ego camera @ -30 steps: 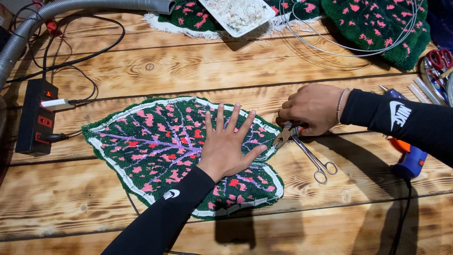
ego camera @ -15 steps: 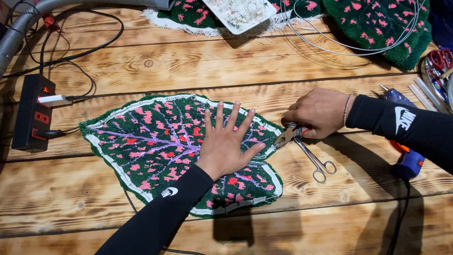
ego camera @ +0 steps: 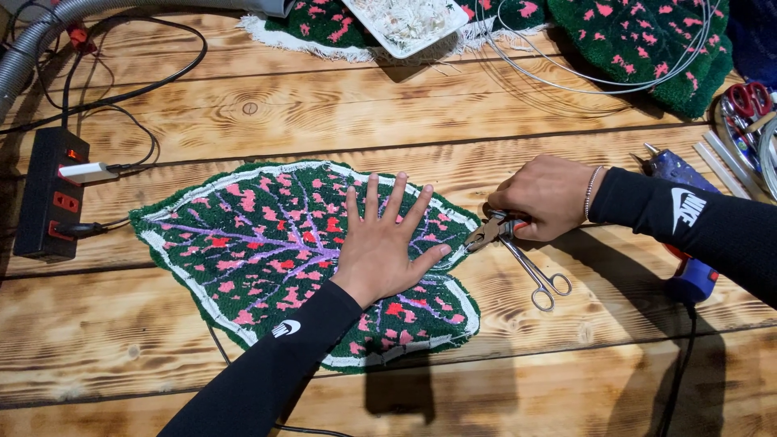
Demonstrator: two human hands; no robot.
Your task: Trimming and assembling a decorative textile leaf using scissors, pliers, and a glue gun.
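At the far left a black power strip (ego camera: 48,194) lies on the wooden table (ego camera: 340,121), well away from either hand, its cables running off under a grey hose (ego camera: 48,36). To its right lies the leaf-shaped tufted rug (ego camera: 267,251), dark green with pink spots, purple veins and a white border. The left hand (ego camera: 380,251) presses flat on the rug's right half, fingers spread wide and closed on nothing, the palm pinning the pile to the table.

Just beyond that hand's fingertips, at the rug's right edge, the right hand (ego camera: 542,198) is curled tight around a pair of pliers (ego camera: 490,231), whose nose points at the white border and seems to touch it. Directly under this grip lie steel scissors (ego camera: 538,275), untouched. Behind the right wrist rests a blue glue gun (ego camera: 680,226); farther back are coils of wire (ego camera: 615,65), a white tray (ego camera: 405,24) of scraps and more tufted pieces (ego camera: 647,40).

The risk appears to be the closeness of pliers and left fingertips: a slip of the nose could pinch a finger or tear the border, and a loose palm would let the rug slide.
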